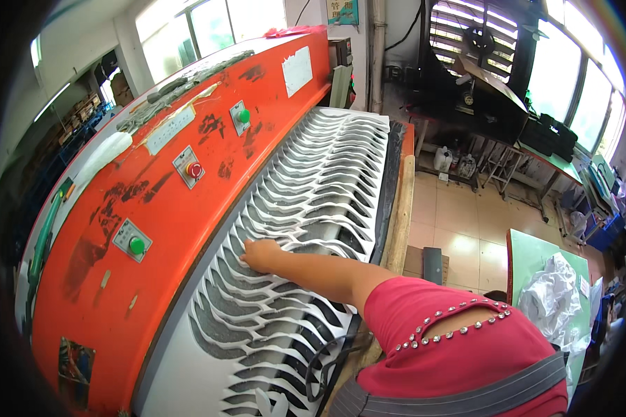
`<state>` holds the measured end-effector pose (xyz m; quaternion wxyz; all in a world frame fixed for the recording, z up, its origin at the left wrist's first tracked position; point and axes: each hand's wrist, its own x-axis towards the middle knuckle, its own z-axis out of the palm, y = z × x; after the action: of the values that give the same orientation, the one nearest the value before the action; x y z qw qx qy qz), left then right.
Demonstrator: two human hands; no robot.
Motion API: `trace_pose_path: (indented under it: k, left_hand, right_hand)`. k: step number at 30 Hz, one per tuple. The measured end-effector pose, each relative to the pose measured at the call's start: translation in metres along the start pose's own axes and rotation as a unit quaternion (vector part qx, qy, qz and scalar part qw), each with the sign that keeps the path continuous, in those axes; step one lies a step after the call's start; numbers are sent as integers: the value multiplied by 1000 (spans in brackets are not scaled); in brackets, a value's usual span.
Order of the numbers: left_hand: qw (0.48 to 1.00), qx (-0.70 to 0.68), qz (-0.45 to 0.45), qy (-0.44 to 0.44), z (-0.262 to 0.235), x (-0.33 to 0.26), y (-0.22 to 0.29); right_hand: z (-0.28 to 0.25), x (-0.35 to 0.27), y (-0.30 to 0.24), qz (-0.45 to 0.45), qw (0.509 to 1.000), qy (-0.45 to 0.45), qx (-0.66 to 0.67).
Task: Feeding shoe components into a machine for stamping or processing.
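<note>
A long white sheet, cut into many curved wavy strips, lies along the bed of a red-orange machine. Dark grey crescent-shaped areas show between its strips. My right arm, in a pink-red short sleeve, reaches in from the lower right across the sheet. My right hand is at the strips near the middle of the sheet, close to the machine's side. Its fingers are closed on a strip edge, though the fingertips are partly hidden. Small white upright pieces show at the lower edge. My left hand is out of view.
Green buttons and a red knob sit on the machine's front. A wooden rail runs along the bed's right side. Near my arm lies a dark looped cable. Crumpled white plastic covers part of a green table.
</note>
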<state>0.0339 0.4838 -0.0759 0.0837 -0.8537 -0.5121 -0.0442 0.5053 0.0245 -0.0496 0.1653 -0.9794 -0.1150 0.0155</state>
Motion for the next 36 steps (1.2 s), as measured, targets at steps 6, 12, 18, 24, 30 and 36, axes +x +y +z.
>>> trace_pose_path:
  k: [6,12,18,24,30,36]
  left_hand:
    - [999,-38,-13,-18,13,10,-4]
    - [996,-71,-20,-48,9,21,2]
    - [991,-22,102,78,28,29,5]
    - [994,-85,34,55,51,24,7]
    - [990,-61,34,121,51,36,22]
    - [966,-163,172,101,-19,-55,79]
  right_hand:
    - [-11,-1,13,-20,999,-8,48]
    - [-12,-5,28,-25,999,-23,25]
    - [-35,10,63,-19,999,-25,-23]
    - [-40,44,76,-33,992,41,-116]
    - [-47,-35,26,-262,946,149,-120]
    - [-61,-192,16,-205,950,-236,-12]
